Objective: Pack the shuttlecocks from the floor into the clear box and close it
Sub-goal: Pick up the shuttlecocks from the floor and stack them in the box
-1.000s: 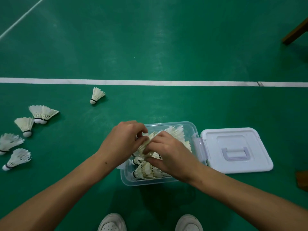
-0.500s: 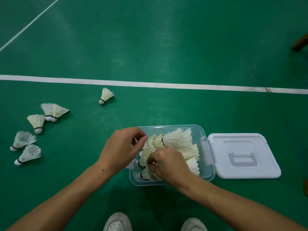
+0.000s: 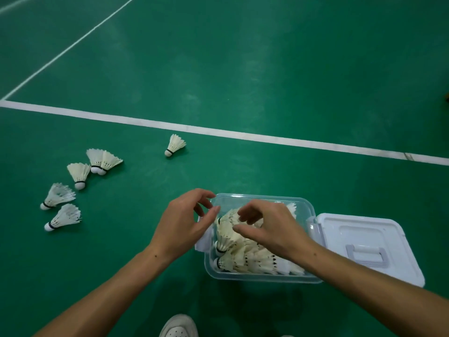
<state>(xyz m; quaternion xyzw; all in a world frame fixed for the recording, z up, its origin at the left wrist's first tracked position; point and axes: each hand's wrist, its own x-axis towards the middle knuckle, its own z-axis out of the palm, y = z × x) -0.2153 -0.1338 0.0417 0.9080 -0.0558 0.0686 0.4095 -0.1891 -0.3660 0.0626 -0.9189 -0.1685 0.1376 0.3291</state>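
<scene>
The clear box (image 3: 302,201) sits on the green floor, holding several white shuttlecocks (image 3: 243,254). Its white lid (image 3: 388,237) lies open flat to the right, handle up. My left hand (image 3: 184,224) hovers at the box's left rim with loosely curled fingers and holds nothing. My right hand (image 3: 269,227) hangs just above the packed shuttlecocks, fingers relaxed and empty. On the floor, a lone shuttlecock (image 3: 175,145) lies beyond the box. Several more shuttlecocks (image 3: 80,183) lie in a loose group at the left.
A white court line (image 3: 243,136) crosses the floor beyond the box, and a thinner line (image 3: 70,46) runs diagonally at the upper left. My white shoe (image 3: 178,327) shows at the bottom edge.
Both hands have lifted off the shuttlecocks in the box and let go, now hovering with empty fingers. The view has shifted, so the box sits further right.
</scene>
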